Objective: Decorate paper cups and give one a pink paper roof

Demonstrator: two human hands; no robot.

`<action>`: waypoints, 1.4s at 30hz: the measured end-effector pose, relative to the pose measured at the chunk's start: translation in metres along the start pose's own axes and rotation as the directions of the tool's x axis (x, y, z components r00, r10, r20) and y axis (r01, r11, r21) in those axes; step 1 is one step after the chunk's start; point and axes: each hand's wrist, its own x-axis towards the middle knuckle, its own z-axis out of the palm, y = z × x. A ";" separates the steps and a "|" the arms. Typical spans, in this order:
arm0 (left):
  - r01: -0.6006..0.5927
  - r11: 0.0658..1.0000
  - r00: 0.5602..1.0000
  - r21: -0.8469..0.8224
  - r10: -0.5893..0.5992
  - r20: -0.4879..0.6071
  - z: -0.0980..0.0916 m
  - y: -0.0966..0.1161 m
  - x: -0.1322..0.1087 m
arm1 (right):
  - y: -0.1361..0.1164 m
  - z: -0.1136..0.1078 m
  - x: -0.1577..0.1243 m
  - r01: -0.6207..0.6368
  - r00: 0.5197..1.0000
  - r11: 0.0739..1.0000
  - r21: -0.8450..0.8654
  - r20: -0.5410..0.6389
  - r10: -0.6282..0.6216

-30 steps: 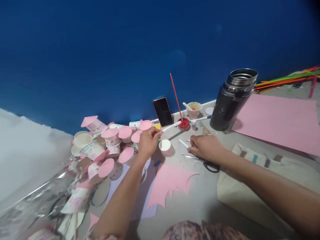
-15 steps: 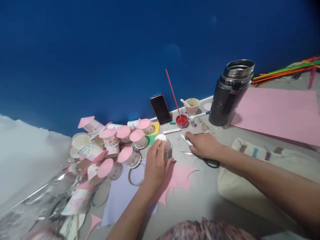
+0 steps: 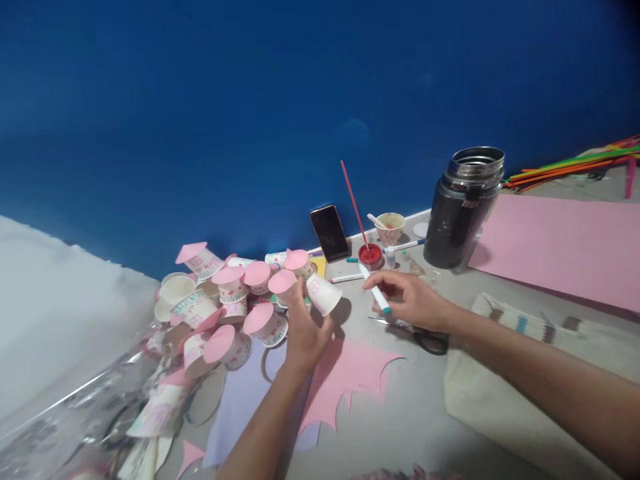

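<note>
My left hand grips a small white paper cup, tilted on its side, with a pink window drawn on it. In my right hand is a white marker with a teal end, pinched between the fingers above the table. Beneath that hand lies a pair of scissors with dark handles. Left of my left hand stand several decorated paper cups with pink paper tops. Cut pink paper and a lavender sheet lie below the hands.
A phone leans against the blue wall. Near it are a red paint pot with a brush and a paper cup. A dark flask stands at right, by a pink sheet and a cloth bag.
My left hand has lifted and tipped the white cup onto its side. My right hand has picked up the marker from the table beside the scissors. The view has shifted slightly.
</note>
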 end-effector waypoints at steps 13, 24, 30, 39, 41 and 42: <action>0.370 0.631 0.928 -0.682 -0.215 0.304 -0.017 0.019 -0.029 | -0.017 0.015 -0.027 0.025 0.994 0.984 0.178 -0.109 -0.005; 0.193 0.863 0.967 -0.466 -0.087 0.240 -0.022 0.024 -0.039 | -0.027 0.021 -0.045 0.109 0.969 0.983 -0.145 -0.204 -0.138; -0.066 0.992 0.978 -0.105 0.086 0.191 -0.030 0.028 -0.038 | -0.025 0.022 -0.045 0.030 0.962 0.993 -0.112 -0.265 -0.059; -0.137 0.989 0.972 -0.050 0.144 0.187 -0.030 0.029 -0.037 | -0.041 0.031 -0.044 0.245 0.962 0.953 -0.178 -0.077 -0.262; -0.146 0.988 0.964 -0.041 0.151 0.221 -0.030 0.030 -0.037 | -0.044 0.032 -0.042 0.291 0.953 0.940 -0.179 -0.028 -0.301; -0.142 0.989 0.960 -0.039 0.147 0.236 -0.031 0.030 -0.037 | -0.045 0.032 -0.041 0.303 0.950 0.935 -0.182 -0.017 -0.312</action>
